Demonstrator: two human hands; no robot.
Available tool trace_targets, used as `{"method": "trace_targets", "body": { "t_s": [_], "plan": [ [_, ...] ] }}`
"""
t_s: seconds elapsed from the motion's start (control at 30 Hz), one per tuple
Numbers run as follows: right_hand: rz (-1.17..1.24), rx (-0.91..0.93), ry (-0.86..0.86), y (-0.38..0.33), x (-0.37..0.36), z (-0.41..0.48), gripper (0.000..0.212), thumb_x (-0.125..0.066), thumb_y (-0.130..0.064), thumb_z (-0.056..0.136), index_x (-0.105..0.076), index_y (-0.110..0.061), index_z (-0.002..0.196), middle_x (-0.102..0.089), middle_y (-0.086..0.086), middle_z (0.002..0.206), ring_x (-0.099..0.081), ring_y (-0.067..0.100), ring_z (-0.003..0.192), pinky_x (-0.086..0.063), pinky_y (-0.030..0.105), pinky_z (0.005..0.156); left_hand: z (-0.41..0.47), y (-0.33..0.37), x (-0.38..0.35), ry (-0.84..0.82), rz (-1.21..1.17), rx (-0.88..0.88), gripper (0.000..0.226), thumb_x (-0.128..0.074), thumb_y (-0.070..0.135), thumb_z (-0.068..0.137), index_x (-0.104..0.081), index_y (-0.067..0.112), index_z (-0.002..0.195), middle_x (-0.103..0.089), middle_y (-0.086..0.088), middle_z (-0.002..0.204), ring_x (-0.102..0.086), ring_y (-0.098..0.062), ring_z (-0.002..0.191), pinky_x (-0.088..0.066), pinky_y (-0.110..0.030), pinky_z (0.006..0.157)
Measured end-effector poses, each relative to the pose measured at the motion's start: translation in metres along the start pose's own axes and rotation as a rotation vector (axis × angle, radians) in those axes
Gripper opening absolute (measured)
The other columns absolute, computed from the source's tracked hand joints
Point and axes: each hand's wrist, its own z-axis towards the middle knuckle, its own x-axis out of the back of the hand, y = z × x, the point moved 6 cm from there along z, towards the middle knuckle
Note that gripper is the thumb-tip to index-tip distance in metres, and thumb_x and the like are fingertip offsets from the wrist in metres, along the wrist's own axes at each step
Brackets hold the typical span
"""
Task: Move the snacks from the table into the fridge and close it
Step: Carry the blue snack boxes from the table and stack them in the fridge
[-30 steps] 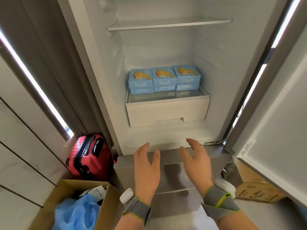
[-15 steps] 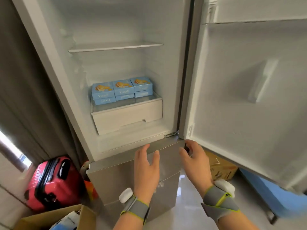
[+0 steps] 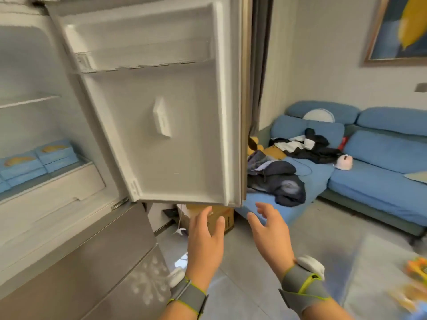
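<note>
The left hand [image 3: 205, 245] and right hand [image 3: 270, 236] hover empty, fingers apart, just under the open fridge door [image 3: 173, 135]. The snack boxes [image 3: 39, 160] sit inside, well left of the fingers.

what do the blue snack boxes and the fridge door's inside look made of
Snack boxes: likely printed cardboard, matte, judging by flat faces and folded edges. Fridge door liner: apparently moulded white plastic, faintly glossy, with rounded formed ridges.
</note>
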Motion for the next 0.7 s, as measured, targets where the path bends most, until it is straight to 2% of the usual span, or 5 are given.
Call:
{"method": "trace_targets", "body": {
  "t_s": [0.13,0.3,0.37,0.53,0.7],
  "plan": [
    [0.002,-0.071,0.113,0.041,0.076,-0.010,0.041,-0.063,-0.030,0.096,-0.060,-0.018,0.135,-0.063,0.003,0.127,-0.056,0.020,0.122,-0.042,0.033,0.098,-0.028,0.039,-0.070,-0.103,0.019,-0.071,0.043,-0.061,0.038,0.100,-0.056,0.024,0.141,-0.051,0.006,0.131,-0.051,-0.018,0.129,-0.042,-0.042,0.111],
    [0.016,-0.222,0.366,0.118,0.215,-0.044,0.035,-0.066,-0.028,0.095,-0.064,-0.017,0.128,-0.065,0.005,0.119,-0.059,0.023,0.116,-0.044,0.036,0.098,-0.094,0.102,-0.193,-0.391,0.018,-0.179,0.046,-0.060,0.039,0.101,-0.054,0.021,0.143,-0.050,0.002,0.135,-0.051,-0.019,0.131,-0.044,-0.038,0.108],
    [0.019,-0.267,0.415,0.135,0.240,-0.053,0.034,-0.066,-0.028,0.095,-0.064,-0.018,0.127,-0.065,0.004,0.119,-0.059,0.023,0.116,-0.043,0.036,0.099,-0.106,0.114,-0.218,-0.442,0.012,-0.197,0.044,-0.061,0.036,0.101,-0.055,0.020,0.142,-0.050,0.001,0.134,-0.051,-0.018,0.130,-0.043,-0.035,0.107],
    [0.062,-0.396,0.518,0.186,0.294,-0.079,0.034,-0.065,-0.027,0.095,-0.064,-0.017,0.128,-0.065,0.006,0.122,-0.058,0.022,0.118,-0.044,0.040,0.104,-0.141,0.138,-0.289,-0.579,0.017,-0.243,0.043,-0.063,0.035,0.100,-0.057,0.020,0.140,-0.049,0.006,0.131,-0.054,-0.015,0.127,-0.045,-0.041,0.109],
    [0.038,-0.498,0.595,0.229,0.340,-0.075,0.033,-0.066,-0.026,0.094,-0.065,-0.016,0.126,-0.066,0.006,0.120,-0.059,0.020,0.117,-0.046,0.039,0.102,-0.153,0.146,-0.365,-0.714,0.027,-0.269,0.045,-0.060,0.037,0.102,-0.054,0.019,0.143,-0.048,0.006,0.133,-0.053,-0.014,0.129,-0.036,-0.022,0.105]
  ]
}}
